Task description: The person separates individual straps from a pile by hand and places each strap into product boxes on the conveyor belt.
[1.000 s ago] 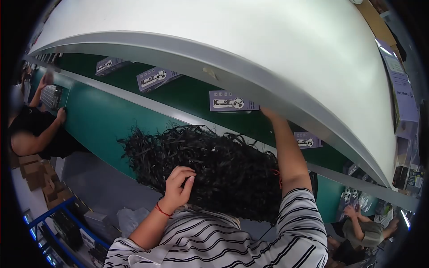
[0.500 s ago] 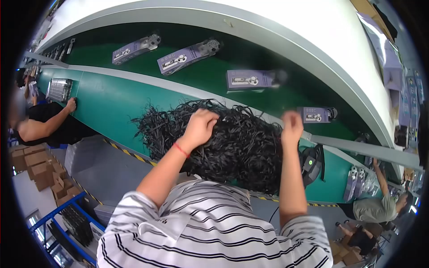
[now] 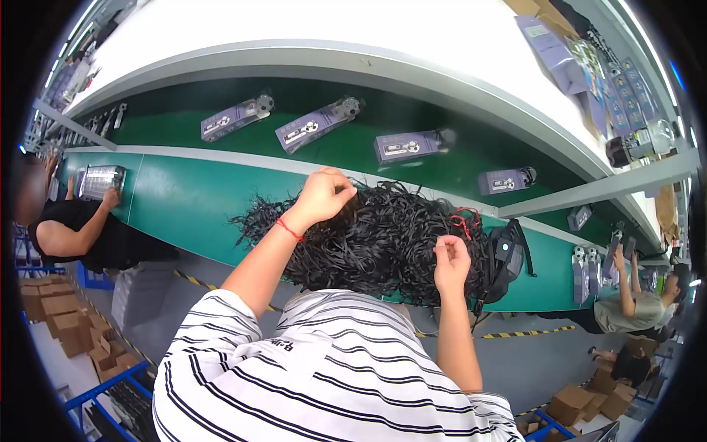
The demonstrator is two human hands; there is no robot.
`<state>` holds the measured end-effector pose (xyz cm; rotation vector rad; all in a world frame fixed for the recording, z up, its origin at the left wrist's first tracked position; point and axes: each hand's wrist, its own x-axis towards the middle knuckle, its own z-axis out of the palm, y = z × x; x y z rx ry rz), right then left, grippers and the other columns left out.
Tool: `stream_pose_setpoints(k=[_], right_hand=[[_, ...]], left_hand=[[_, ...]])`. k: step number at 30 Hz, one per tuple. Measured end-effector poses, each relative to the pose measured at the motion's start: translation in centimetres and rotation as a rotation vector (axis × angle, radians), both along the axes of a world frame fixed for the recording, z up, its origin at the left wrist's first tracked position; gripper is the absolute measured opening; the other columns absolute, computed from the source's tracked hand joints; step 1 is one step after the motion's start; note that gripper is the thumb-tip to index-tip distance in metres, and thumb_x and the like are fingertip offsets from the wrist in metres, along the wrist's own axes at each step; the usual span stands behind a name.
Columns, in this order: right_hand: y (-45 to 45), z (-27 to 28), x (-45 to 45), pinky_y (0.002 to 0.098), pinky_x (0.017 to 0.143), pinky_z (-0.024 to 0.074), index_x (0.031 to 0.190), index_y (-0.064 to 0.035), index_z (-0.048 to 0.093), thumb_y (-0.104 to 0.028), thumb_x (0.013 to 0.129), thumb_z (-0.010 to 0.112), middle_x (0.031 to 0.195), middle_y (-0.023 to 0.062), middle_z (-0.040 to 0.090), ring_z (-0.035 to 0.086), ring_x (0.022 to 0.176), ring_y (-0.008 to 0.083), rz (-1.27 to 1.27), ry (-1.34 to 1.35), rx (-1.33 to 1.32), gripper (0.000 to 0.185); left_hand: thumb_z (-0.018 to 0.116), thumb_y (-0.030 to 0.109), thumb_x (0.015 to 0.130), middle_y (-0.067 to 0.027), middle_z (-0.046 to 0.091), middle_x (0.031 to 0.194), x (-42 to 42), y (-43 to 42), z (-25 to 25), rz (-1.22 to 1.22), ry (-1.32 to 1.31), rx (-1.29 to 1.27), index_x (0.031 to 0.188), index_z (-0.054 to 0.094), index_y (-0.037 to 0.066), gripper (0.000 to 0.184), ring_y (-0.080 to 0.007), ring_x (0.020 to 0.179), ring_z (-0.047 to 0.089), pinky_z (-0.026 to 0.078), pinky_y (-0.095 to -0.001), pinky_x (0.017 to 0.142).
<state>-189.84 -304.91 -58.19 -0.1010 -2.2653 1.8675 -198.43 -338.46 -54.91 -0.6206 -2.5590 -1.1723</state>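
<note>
A big tangled heap of thin black strips (image 3: 368,254) lies on the green bench in front of me. Over its back left part is my left hand (image 3: 322,195), fingers bent and closed, with a red cord around the wrist. My right hand (image 3: 451,265) is above the right part of the heap, thumb and fingers drawn together. Anything pinched in either hand is too small or hidden to make out. Red strands (image 3: 465,221) lie on the heap just beyond my right hand. A black bag (image 3: 507,258) touches the heap's right end.
Purple boxes (image 3: 401,146) lie in a row on the dark green belt (image 3: 294,96) behind the bench. A white shelf (image 3: 309,33) overhangs it. One person (image 3: 66,228) works at left beside a tray (image 3: 101,180), another (image 3: 626,309) at far right. A slanting metal bar (image 3: 604,184) crosses at right.
My right hand has come back from the bench's far edge, leftward and toward my body. Red strands now show on the heap. My left hand stays near the same place; the view has shifted.
</note>
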Motion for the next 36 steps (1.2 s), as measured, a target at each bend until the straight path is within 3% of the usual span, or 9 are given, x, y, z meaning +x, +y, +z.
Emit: stream_pose_setpoints(k=[2, 7, 9, 12, 16, 22, 28, 32, 36], right_hand=[[-2.5, 3.5, -0.6, 0.0285, 0.083, 0.0514, 0.110, -0.0005, 0.060, -0.011, 0.093, 0.069, 0.103, 0.0049, 0.067, 0.064, 0.087, 0.0137, 0.099, 0.146, 0.149, 0.022], [-17.1, 17.7, -2.3, 0.0383, 0.093, 0.0488, 0.121, -0.0006, 0.053, -0.020, 0.092, 0.070, 0.112, 0.0123, 0.068, 0.065, 0.093, 0.0215, 0.361, 0.590, -0.033, 0.038], [-19.9, 19.4, -2.3, 0.0344, 0.080, 0.0514, 0.107, -0.0021, 0.058, -0.023, 0.096, 0.065, 0.091, 0.0098, 0.068, 0.064, 0.082, 0.0190, 1.073, 0.088, -0.396, 0.025], [-17.8, 18.0, -4.4, 0.0290, 0.063, 0.0473, 0.091, -0.0041, 0.059, -0.027, 0.100, 0.059, 0.070, 0.0054, 0.059, 0.058, 0.066, 0.0148, 1.116, -0.094, -0.382, 0.025], [-13.7, 14.5, -6.0, 0.0263, 0.054, 0.0412, 0.079, -0.0047, 0.057, -0.030, 0.103, 0.055, 0.062, 0.0018, 0.051, 0.047, 0.054, 0.0109, 1.126, -0.172, -0.376, 0.035], [-10.5, 19.3, -5.2, 0.0263, 0.056, 0.0405, 0.078, -0.0028, 0.061, -0.029, 0.100, 0.059, 0.062, 0.0013, 0.053, 0.048, 0.057, 0.0103, 0.756, -0.030, -0.040, 0.034], [-12.7, 26.4, -3.3, 0.0255, 0.062, 0.0421, 0.079, -0.0017, 0.064, -0.025, 0.098, 0.063, 0.072, 0.0016, 0.059, 0.053, 0.068, 0.0096, 0.688, 0.308, 0.121, 0.030], [-19.3, 24.7, -3.3, 0.0241, 0.067, 0.0432, 0.084, -0.0016, 0.065, -0.023, 0.099, 0.060, 0.088, 0.0038, 0.063, 0.055, 0.077, 0.0097, 0.671, 0.532, -0.142, 0.026], [-24.3, 21.4, -4.7, 0.0238, 0.069, 0.0428, 0.085, -0.0051, 0.061, -0.027, 0.103, 0.055, 0.091, 0.0043, 0.060, 0.055, 0.080, 0.0095, 0.592, 0.036, -0.644, 0.029]], left_hand=[[0.062, 0.022, 0.099, -0.0027, 0.065, 0.074, 1.5, -0.2, 5.5, -0.020, -0.481, 0.398, 0.091, 0.063, 0.004, 0.019, -0.0113, 0.063, 0.057, 0.044, -0.0275, 0.058], [0.058, 0.026, 0.102, 0.0078, 0.048, 0.067, 5.8, 0.8, 23.1, -0.467, -0.467, 0.602, 0.089, 0.058, 0.007, 0.023, -0.0034, 0.059, 0.042, 0.037, -0.0221, 0.056], [0.058, 0.025, 0.102, 0.0088, 0.043, 0.064, 7.8, -1.1, 29.0, -0.338, -0.459, 0.532, 0.090, 0.059, 0.008, 0.020, -0.0033, 0.056, 0.038, 0.031, -0.0218, 0.052], [0.055, 0.019, 0.102, 0.0065, 0.037, 0.063, 8.3, -9.0, 34.8, -0.228, 0.173, 0.470, 0.083, 0.055, 0.008, 0.022, -0.0048, 0.054, 0.031, 0.023, -0.0238, 0.049], [0.050, 0.031, 0.105, 0.0037, 0.025, 0.060, 13.6, -21.2, 44.2, -0.029, 0.208, 0.772, 0.079, 0.039, 0.015, 0.032, -0.0098, 0.048, 0.026, 0.021, -0.0261, 0.044], [0.056, 0.020, 0.102, 0.0085, 0.034, 0.060, 15.1, -37.1, 37.1, 0.123, 0.126, 1.003, 0.091, 0.059, 0.007, 0.018, -0.0023, 0.051, 0.029, 0.020, -0.0210, 0.046], [0.062, 0.018, 0.098, 0.0062, 0.050, 0.072, 15.2, -18.1, 28.3, 0.276, -0.105, 0.445, 0.087, 0.060, 0.008, 0.015, -0.0027, 0.064, 0.046, 0.036, -0.0207, 0.056], [0.070, 0.008, 0.087, -0.0022, 0.058, 0.081, 12.5, -11.2, 24.4, 0.034, 0.036, 0.192, 0.082, 0.065, 0.000, 0.011, -0.0115, 0.077, 0.055, 0.046, -0.0281, 0.070], [0.073, 0.009, 0.087, -0.0039, 0.061, 0.089, 6.6, -6.7, 20.7, 0.036, 0.249, 0.119, 0.079, 0.066, 0.001, 0.013, -0.0134, 0.090, 0.059, 0.048, -0.0325, 0.079]])
